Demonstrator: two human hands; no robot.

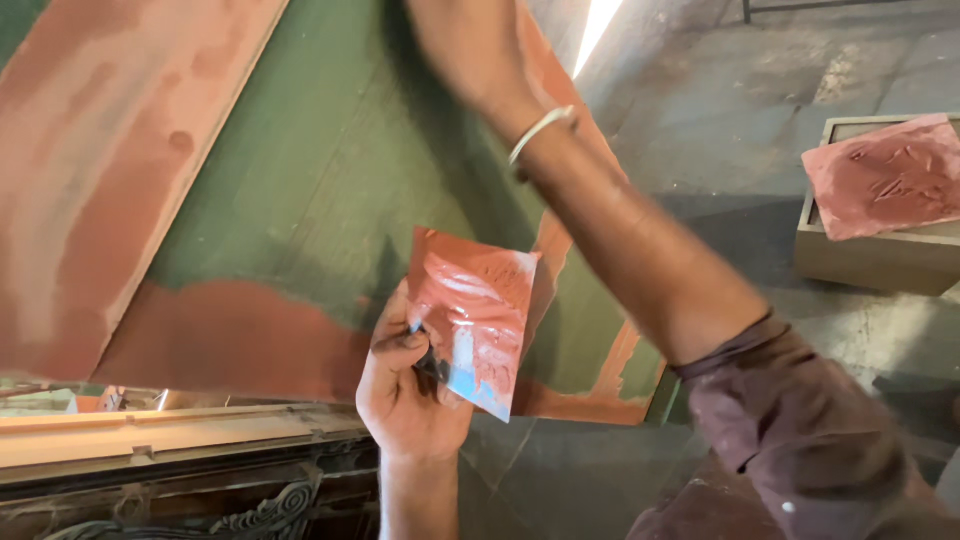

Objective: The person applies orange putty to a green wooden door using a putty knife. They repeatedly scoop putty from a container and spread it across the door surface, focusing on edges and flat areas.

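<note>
While the left hand [405, 385] gripped the flat scraper plate [475, 320] by its lower left corner, I logged the plate as upright and slightly tilted, its face coated with wet reddish-brown paste and a bare blue-white strip showing near the lower edge. The thumb lay across the front of the corner, the fingers curled shut behind it, so the grasp was fully closed on the plate.

Above and to the right of that grip, the right hand [470, 45] reached up against the green panel [320, 190]. I could not tell whether its fingers were open or closed, since the hand was blurred and partly cut off by the frame's upper edge. A pale bangle [540, 130] circled the wrist, and a dark rolled sleeve [800, 420] covered the arm further down, right of the grip.

Behind the plate stood the green panel, leaning, with the same reddish paste spread along its lower band and its right border. Left of the grip, a second board [110, 160] carried a near-complete reddish coat. Below the grip, carved dark woodwork [250, 510] and a pale timber rail [170, 435] were visible. Well apart to the right, a box [880, 255] on the concrete floor [720, 120] held a slab of red paste [885, 175].
</note>
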